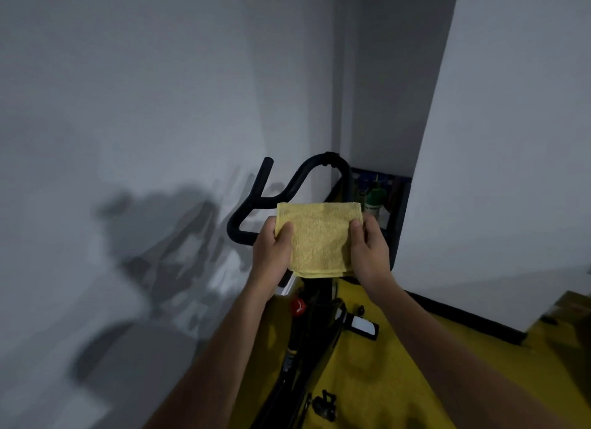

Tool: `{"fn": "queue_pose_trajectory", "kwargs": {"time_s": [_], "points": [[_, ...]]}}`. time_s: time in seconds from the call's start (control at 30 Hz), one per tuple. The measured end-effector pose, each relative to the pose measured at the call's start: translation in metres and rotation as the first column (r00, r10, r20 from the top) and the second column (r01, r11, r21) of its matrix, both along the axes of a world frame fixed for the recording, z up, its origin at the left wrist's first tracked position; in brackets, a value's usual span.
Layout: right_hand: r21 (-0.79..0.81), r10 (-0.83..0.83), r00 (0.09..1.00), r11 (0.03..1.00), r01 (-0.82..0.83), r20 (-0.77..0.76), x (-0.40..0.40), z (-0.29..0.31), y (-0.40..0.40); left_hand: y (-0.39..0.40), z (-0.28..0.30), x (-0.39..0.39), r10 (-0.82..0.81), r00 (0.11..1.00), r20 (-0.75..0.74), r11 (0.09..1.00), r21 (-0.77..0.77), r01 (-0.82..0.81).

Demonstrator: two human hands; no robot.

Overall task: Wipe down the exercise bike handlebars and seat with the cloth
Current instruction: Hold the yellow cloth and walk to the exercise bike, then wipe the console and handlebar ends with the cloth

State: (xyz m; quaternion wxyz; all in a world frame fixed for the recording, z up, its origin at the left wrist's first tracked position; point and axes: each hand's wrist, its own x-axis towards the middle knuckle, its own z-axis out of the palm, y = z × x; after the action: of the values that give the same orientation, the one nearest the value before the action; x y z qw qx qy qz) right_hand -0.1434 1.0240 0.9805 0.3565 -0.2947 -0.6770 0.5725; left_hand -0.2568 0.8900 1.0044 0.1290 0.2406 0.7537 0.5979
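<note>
While gripped at either side by left hand (272,252) and right hand (367,248), folded yellow cloth (319,236) above black handlebars (256,201).

Left hand (271,256): bare; no glove, ring or watch visible.
Right hand (367,252): bare; no glove, ring or watch visible.
Left forearm (224,342): uncovered along its whole visible length; no sleeve edge in view.
Right forearm (441,336): uncovered along its whole visible length; no sleeve edge in view.
Wrists: plain, no band or strap.
Fingernails: short, unpainted where visible on the thumbs.
Clothing: none visible in frame.
</note>
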Motion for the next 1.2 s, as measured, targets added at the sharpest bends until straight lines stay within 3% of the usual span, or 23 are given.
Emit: {"fn": "queue_pose_trajectory", "kwargs": {"time_s": [0.3,0.77,1.2], "points": [[0.036,0.092,0.994,0.995,-0.095,0.057,-0.038,-0.005,0.107,0.095,-0.015,-0.034,0.094,0.995,-0.026,0.993,-0.063,-0.096],[0.028,0.078,0.992,0.996,-0.08,0.095,-0.05,-0.015,0.184,0.158,-0.022,-0.055,0.0,0.998,-0.059,0.997,-0.082,-0.004],[0.278,-0.19,0.971,0.95,0.144,0.148,-0.059,-0.032,0.213,0.198,-0.032,-0.079,-0.159,0.987,0.031,0.981,-0.11,0.162]]}}
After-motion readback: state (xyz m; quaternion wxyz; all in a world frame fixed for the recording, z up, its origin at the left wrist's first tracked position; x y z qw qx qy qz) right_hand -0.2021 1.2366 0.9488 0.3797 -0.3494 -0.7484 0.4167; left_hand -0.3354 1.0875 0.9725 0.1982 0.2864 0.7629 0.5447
